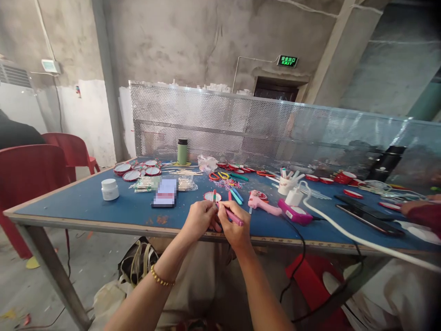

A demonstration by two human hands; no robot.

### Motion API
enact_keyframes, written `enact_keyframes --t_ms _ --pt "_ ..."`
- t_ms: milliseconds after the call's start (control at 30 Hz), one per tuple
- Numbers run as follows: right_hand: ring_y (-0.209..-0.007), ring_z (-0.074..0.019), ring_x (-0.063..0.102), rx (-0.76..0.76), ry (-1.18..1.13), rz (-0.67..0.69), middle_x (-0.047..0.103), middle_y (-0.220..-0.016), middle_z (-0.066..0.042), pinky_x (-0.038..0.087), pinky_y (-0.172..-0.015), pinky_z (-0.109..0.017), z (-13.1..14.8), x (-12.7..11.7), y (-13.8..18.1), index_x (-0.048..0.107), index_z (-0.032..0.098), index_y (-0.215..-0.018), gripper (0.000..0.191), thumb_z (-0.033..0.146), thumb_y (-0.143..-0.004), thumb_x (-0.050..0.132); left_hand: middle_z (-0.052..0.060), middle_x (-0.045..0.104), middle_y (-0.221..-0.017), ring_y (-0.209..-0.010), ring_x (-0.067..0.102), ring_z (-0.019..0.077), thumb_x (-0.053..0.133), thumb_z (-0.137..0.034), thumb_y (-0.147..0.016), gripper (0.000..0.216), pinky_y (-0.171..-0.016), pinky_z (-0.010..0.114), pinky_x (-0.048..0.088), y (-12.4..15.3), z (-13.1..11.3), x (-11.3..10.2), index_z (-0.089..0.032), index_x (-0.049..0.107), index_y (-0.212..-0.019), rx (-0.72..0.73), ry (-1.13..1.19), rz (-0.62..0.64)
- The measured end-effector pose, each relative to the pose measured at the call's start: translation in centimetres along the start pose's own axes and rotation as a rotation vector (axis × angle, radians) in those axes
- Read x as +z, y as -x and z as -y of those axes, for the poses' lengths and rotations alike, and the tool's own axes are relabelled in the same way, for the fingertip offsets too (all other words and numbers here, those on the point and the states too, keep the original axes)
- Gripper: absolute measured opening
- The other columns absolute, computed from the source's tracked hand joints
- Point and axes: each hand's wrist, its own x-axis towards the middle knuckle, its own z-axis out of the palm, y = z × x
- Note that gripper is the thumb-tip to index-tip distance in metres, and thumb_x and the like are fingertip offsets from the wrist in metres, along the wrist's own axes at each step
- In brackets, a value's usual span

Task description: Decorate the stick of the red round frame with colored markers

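While pen (pixel 235 218) in R hand (pixel 237 233), cup (pixel 284 187) w/ sticks (pixel 295 175).

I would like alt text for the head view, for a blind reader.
A person's right hand holds a pink pen, the left hand a small striped stick, at a blue table; a phone sits left, a pink glue gun right.

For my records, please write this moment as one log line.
left hand: holds striped stick | right hand: holds pink pen | nearby: glue gun, phone
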Motion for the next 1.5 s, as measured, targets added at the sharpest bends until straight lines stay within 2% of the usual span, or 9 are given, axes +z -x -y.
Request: enact_keyframes --t_ms 400,667,1500 --pt "-0.060 -0.0127 0.064 0.001 -0.025 0.013 0.068 -0.068 -0.001 0.050 -0.060 -0.022 0.13 0.02 -0.04 0.064 0.019 -0.078 0.019 0.021 -0.094 0.053 0.000 0.064 -0.047 -0.044 0.064 0.0160 0.049 -0.045 -0.085 0.034 -0.044 0.022 0.047 -0.05 0.22 -0.06 -0.020 0.053 -0.062 0.035 -0.017 -0.011" --pt "-0.061 -0.0142 0.066 0.014 -0.030 -0.031 0.071 -0.070 -0.001 0.051 -0.061 -0.024 0.13 -0.22 -0.02 0.066 0.020 -0.081 0.018 0.022 -0.093 0.054 0.001 0.065 -0.049 -0.047 0.068 0.0169 0.051 -0.043 -0.085 0.032 -0.043 0.020 0.047 0.00 0.04 0.02 -0.019 0.054 -0.065 0.000 0.034 0.005" --pt "-0.058 -0.0133 0.064 -0.050 -0.032 0.017 0.069 -0.067 -0.001 0.051 -0.059 -0.023 0.40 -0.14 -0.33 0.065 0.020 -0.078 0.021 0.020 -0.094 0.053 0.000 0.064 -0.047 -0.047 0.066 0.0162 0.050 -0.038 -0.085 0.030 -0.044 0.021 0.049 -0.01 0.17 0.06 -0.019 0.058 -0.063 0.010 -0.017 -0.021"
